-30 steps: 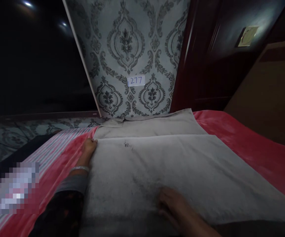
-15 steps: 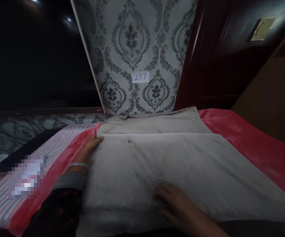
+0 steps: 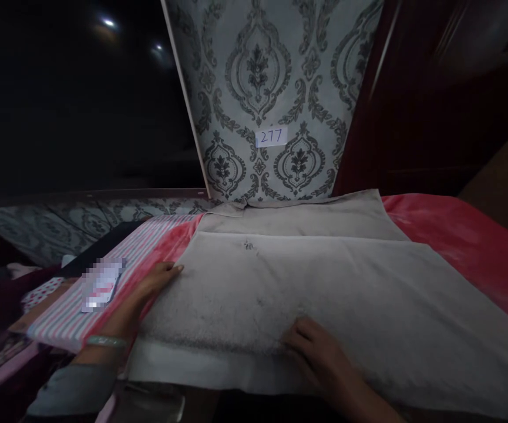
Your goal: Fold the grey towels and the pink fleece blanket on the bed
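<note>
A grey cloth (image 3: 346, 288) with a small dark mark near its upper left is spread in front of me, a raised line running across its far part. My left hand (image 3: 159, 281) lies at its left edge, fingers stretched out, with a pale bangle (image 3: 106, 341) on the wrist. Lower down, my right hand (image 3: 318, 352) rests on the cloth close to the near edge. Its fingers are loosely bent, and I see nothing separate from the cloth under them.
Red fabric (image 3: 465, 241) shows on both sides of the cloth. At left are a striped fabric (image 3: 66, 311) and a pixelated object (image 3: 103, 288). Behind stand a dark screen (image 3: 73, 111) and a patterned wall with a paper label (image 3: 272, 136) reading 277.
The view has shifted, so the scene sits further right. My left hand has slid nearer along the cloth's left edge. My right hand's fingers look more bent.
</note>
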Motion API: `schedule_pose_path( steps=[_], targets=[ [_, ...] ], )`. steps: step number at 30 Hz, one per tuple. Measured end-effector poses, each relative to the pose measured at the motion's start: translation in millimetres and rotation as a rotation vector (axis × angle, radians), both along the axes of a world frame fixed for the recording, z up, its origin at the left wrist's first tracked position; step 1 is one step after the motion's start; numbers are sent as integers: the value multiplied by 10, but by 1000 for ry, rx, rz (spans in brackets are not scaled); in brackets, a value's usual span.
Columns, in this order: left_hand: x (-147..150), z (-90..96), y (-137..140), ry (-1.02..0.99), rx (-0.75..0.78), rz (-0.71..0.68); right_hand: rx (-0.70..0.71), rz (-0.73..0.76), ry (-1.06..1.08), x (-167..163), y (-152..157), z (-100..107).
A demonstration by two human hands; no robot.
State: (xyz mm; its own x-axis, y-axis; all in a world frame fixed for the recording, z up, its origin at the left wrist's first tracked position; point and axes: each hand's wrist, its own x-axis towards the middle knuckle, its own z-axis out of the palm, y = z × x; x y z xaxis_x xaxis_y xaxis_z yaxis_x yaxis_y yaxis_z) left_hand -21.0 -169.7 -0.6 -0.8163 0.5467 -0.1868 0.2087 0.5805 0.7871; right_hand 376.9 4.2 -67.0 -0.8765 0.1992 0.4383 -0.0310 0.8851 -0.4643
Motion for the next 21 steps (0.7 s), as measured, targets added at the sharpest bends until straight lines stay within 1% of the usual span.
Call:
schedule_pose_path(
  steps=[3,5,7,9,12,14,17,19,21],
  targets=[
    [36,17,-50,-147,101,-2,52,10,109,2,-14,57],
    [27,10,-52,-161,94,51,92,30,64,7,-31,55],
    [10,-10,-48,-122,42,96,104,46,-24,15,-45,30],
    [-5,-33,-49,-100,11,91,68,57,-81,26,-49,2],
    [-14,-58,-63,-100,13,58,6,65,-66,36,-42,-24],
    [-15,-71,-75,-82,15,48,11,63,-51,29,-37,-45],
    [-20,-90,-86,6,-24,18,15,33,-81,6,-34,-84],
    [-29,-98,-81,81,-66,13,-31,30,-141,6,-30,-84],
    [-41,-89,-60,129,-100,17,-109,61,-191,32,-12,-46]
  ],
)
